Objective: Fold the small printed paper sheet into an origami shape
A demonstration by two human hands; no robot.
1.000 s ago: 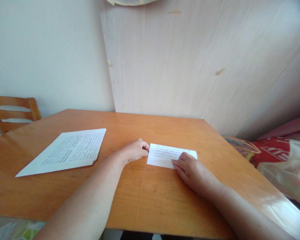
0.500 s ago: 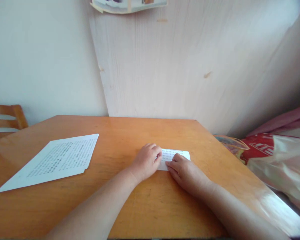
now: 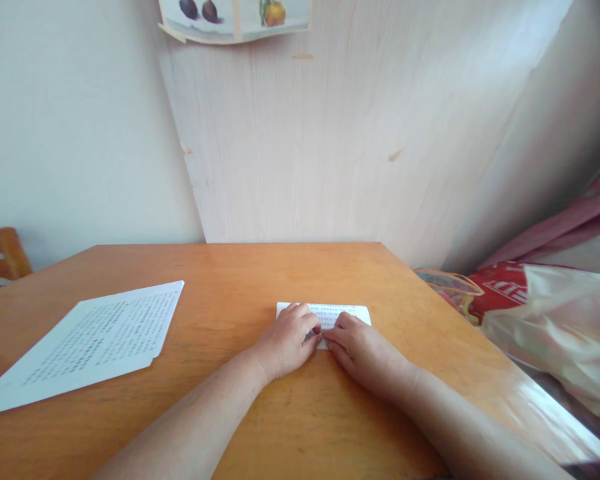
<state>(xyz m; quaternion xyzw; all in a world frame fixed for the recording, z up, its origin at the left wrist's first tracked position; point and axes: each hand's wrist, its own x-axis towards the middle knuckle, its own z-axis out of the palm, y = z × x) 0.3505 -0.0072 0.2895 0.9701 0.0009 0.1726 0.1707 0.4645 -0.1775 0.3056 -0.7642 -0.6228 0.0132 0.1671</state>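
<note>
A small folded sheet of printed paper (image 3: 347,312) lies on the wooden table (image 3: 220,267), its right end curving over. My left hand (image 3: 290,339) rests on its left part, fingers bent and pressed on the paper near the lower edge. From the right, my right hand (image 3: 363,348) bears on the same paper, its fingers closed together. The fingertips of both hands nearly meet at the middle of the paper. Both palms hide much of its lower edge.
Larger printed sheets (image 3: 100,340) lie on the table's left side. A wooden chair (image 3: 5,257) stands beyond the left edge. Bags (image 3: 555,320) sit past the right edge. Behind the table is a panel (image 3: 290,147) with fruit pictures (image 3: 240,17).
My left hand has shifted onto the paper's left part, and more of its left upper corner shows. My right hand has moved slightly left along it. The view has tilted up and turned right.
</note>
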